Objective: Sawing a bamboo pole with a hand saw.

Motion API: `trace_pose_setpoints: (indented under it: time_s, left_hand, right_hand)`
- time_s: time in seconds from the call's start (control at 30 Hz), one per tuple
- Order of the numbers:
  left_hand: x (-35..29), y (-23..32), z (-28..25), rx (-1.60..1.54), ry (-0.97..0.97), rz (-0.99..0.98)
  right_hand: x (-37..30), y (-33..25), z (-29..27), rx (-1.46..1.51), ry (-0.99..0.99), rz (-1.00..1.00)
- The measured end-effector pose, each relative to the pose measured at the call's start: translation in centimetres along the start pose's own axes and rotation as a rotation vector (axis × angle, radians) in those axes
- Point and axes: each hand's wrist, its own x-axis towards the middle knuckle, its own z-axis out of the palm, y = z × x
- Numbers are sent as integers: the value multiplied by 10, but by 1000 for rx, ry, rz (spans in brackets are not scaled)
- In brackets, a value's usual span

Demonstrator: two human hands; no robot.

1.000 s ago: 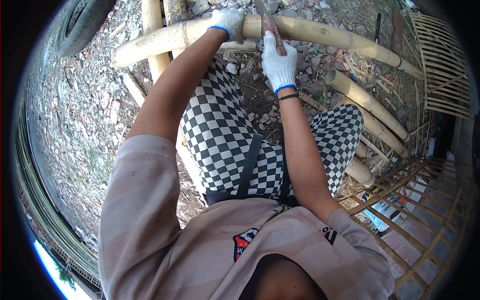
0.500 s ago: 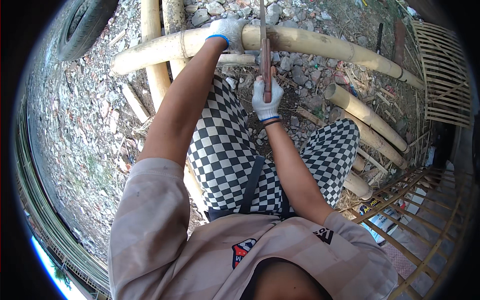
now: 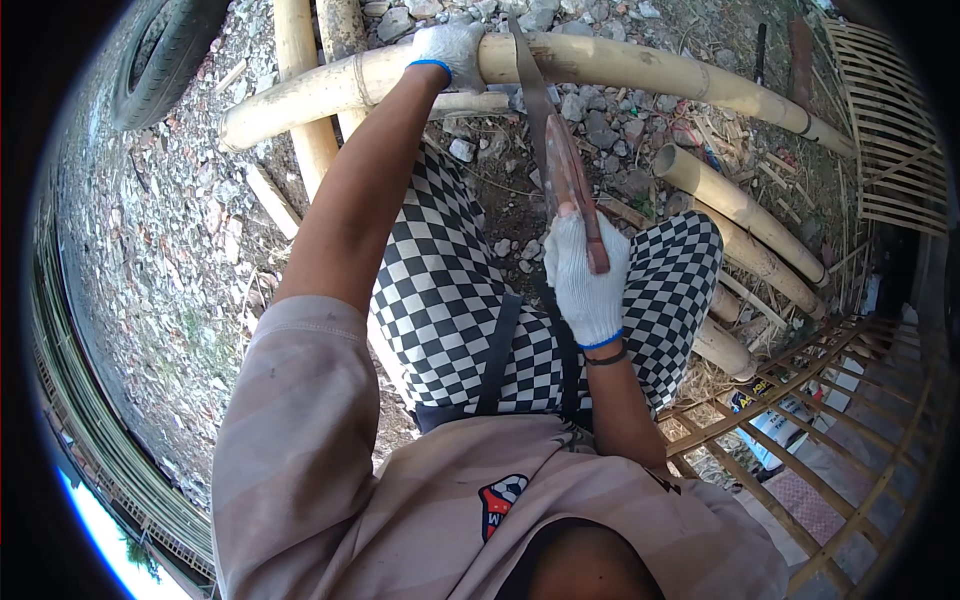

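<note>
while the long bamboo pole (image 3: 620, 70) lies crosswise over two upright-running poles (image 3: 300, 90) at twelve o'clock, the left hand (image 3: 452, 52), in a white knit glove, closes its grip over the pole's top, apparently to pin it against rolling. the right hand (image 3: 588, 275), gloved alike, wraps its grip around the reddish wooden handle of a machete (image 3: 556, 150), at the centre of the view; the blade points away toward twelve o'clock and its far end reaches the pole just right of the left hand, though whether it touches or bites cannot be told. holding the blade across the pole, beside the steadying hand, suits a cut close to where the pole is held firm. the checked trousers (image 3: 450, 300) frame the work from either side. shorter cut bamboo lengths (image 3: 740, 215) lie stacked at three o'clock, a tyre (image 3: 160, 60) at ten o'clock, and a woven bamboo lattice (image 3: 890, 120) at two o'clock, all on stony ground (image 3: 160, 250).
</note>
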Motion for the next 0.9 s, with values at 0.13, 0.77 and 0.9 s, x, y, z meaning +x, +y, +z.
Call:
trace_pose_setpoints:
  time_s: [0.13,0.77,0.9]
  left_hand:
    - [-9,-8,11,53,87,-10]
    - [17,31,-11,33,49,16]
    - [12,6,5,31,71,49]
  right_hand:
    - [-29,-4,-13,-66,-11,44]
    - [165,21,39,-102,158,-251]
    - [159,32,45,-116,103,-149]
